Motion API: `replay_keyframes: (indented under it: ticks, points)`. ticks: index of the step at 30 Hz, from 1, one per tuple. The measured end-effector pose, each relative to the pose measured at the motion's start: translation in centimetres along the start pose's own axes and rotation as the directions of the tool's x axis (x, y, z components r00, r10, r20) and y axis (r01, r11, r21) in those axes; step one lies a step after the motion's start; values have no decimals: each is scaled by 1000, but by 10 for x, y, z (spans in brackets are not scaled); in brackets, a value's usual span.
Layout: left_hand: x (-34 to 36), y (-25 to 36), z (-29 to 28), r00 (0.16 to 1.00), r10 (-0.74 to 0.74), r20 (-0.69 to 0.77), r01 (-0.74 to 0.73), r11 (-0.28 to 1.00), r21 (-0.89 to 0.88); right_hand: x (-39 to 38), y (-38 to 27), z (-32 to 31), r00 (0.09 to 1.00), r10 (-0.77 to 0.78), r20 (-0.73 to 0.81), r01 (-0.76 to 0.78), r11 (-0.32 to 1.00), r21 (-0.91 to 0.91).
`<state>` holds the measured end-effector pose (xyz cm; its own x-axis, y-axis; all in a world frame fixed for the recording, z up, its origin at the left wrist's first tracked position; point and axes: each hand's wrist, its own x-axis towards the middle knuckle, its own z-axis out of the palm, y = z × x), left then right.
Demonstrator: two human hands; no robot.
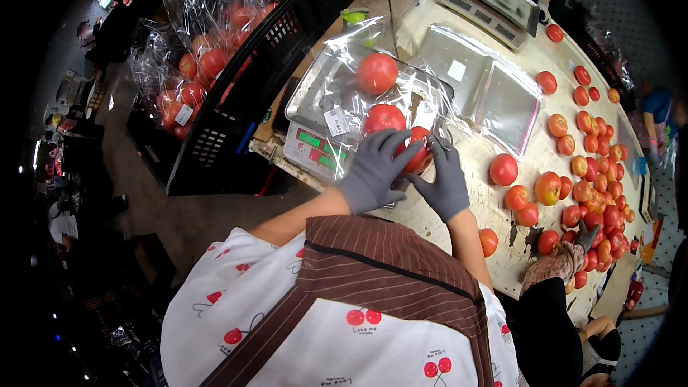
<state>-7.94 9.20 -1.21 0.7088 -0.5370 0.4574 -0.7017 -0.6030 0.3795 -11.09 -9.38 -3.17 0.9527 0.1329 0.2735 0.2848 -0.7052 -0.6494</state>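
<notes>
In grey gloves, my left hand [373, 170] and my right hand [446, 183] close from both sides around a red tomato [417, 162] at the near end of a clear plastic bag [342, 80]. Two more tomatoes sit farther up in the bag, the far tomato [378, 73] and the middle tomato [384, 118]. A white label [335, 121] shows on the bag. Underneath is the metal pan of a digital scale [308, 149] with lit green displays. My left fingers partly cover the held tomato; my grip on the bag's film is hard to make out.
Flat clear bags [507, 104] lie right of the scale. Loose tomatoes [598, 193] spread across the right of the table, where a co-worker's gloved hand [589, 235] reaches in. Another scale [481, 20] stands at the back. Left is a black crate [215, 136] beside bagged tomatoes [190, 89].
</notes>
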Motion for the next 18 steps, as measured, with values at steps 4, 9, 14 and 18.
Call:
replay_keyframes:
  ticks: [4, 9, 14, 18]
  points:
    - [1, -11, 6, 991, -55, 119, 58, 998, -21, 26, 3, 5, 991, 78, 105, -78, 997, -4]
    - [6, -31, -5, 992, -121, -28, 115, 981, -158, 41, 8, 2, 992, 126, 13, -127, 985, 120]
    - [1, -31, -4, 975, -192, -111, 176, 975, -139, 63, 14, -1, 935, 181, -306, -177, 983, 41]
    - [4, -16, 11, 985, -175, -9, 175, 984, 27, 70, 39, 15, 933, 141, -331, -139, 990, 29]
